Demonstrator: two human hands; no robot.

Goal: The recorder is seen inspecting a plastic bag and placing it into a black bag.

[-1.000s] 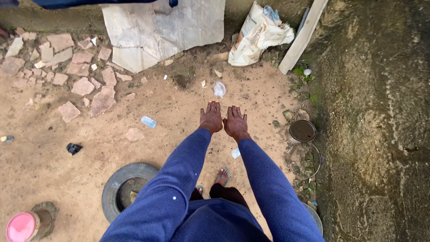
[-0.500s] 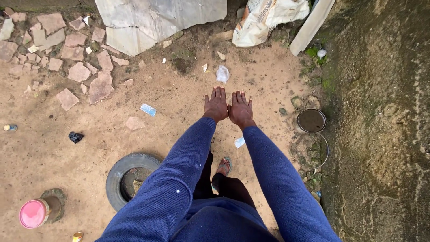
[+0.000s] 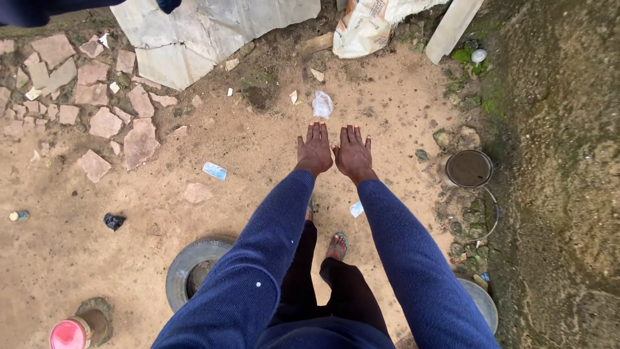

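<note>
The person's left hand (image 3: 314, 150) and right hand (image 3: 353, 153) were held out in front, palms down, side by side and almost touching at the thumbs. On each the fingers lay straight and close together, thumbs slightly out; they held nothing and touched nothing. Both hung in the air over the bare sandy ground (image 3: 258, 161), blue sleeves (image 3: 271, 245) running back to the body. Nearest them, just beyond the fingertips, lay a crumpled clear plastic bag (image 3: 321, 104). As far as could be judged, no handling had begun: nothing was picked up, and every item around lay untouched.

Below the arms a sandalled foot (image 3: 336, 246) stood on the sand, with a small white scrap (image 3: 356, 209) beside it. Left of the legs an old tyre (image 3: 187, 268) sat half sunk in the dirt, and further left a pink-topped tin (image 3: 68, 334). A blue-and-white wrapper (image 3: 214, 170) lay near broken paving stones (image 3: 106, 116). To the right, a round dark lid (image 3: 469, 169) sat by a mossy concrete wall (image 3: 555, 161). At the far edge leaned a cracked grey sheet (image 3: 206, 32), a printed sack (image 3: 368, 26) and a pale plank (image 3: 452, 26).
</note>
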